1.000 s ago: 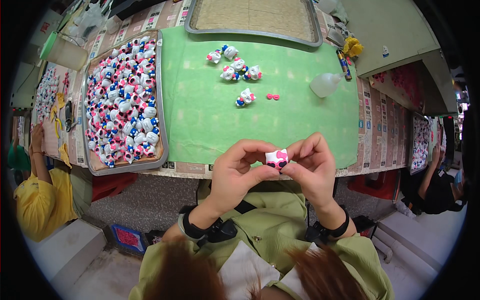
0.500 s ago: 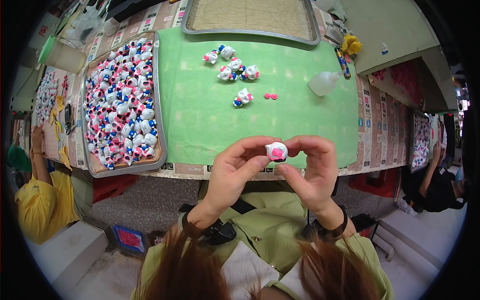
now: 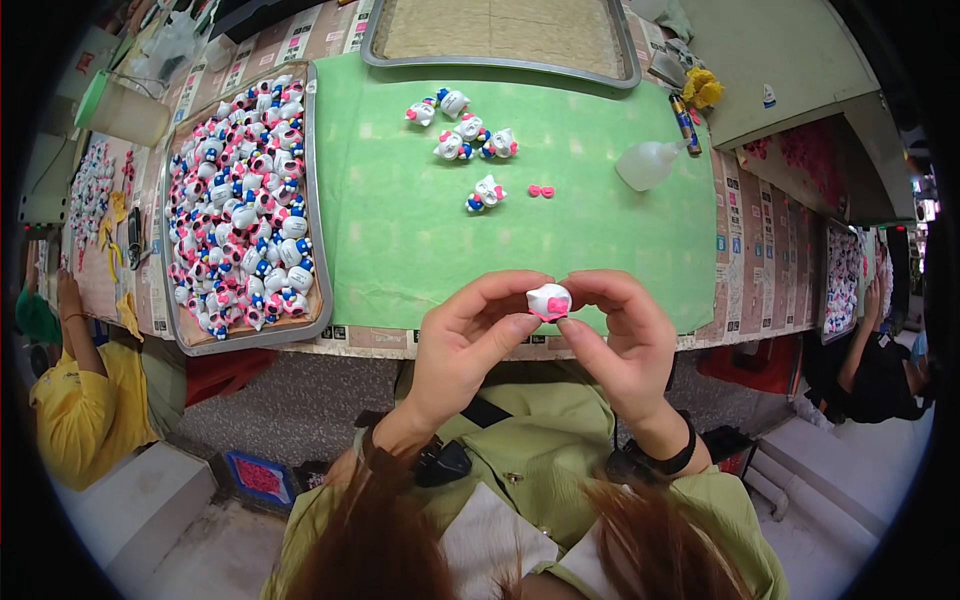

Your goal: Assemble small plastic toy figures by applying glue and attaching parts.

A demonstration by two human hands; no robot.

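Between the fingertips of both hands is a small white cat-head figurine (image 3: 543, 297) with a pink bow on it. My left hand (image 3: 470, 335) grips its left side with thumb and forefinger. On the other side, the thumb and fingers of my right hand (image 3: 628, 345) pinch it too. Farther out on the green mat (image 3: 420, 250) lie a white, blue and pink figurine (image 3: 486, 193) and, just right of it, a pair of pink bow pieces (image 3: 541, 191). Several more figurines (image 3: 469, 128) are grouped beyond these.
At left, a metal tray (image 3: 322, 240) is heaped with figurines. Another metal tray (image 3: 630, 70) lies at the far edge. A white squeeze bottle (image 3: 645, 165) and a dark tube (image 3: 685, 122) are at right. People sit at both sides, one in a yellow shirt (image 3: 95, 405).
The figurine has been turned slightly between my fingers, and its pink bow now faces more to the right. My right thumb has come up closer against it.
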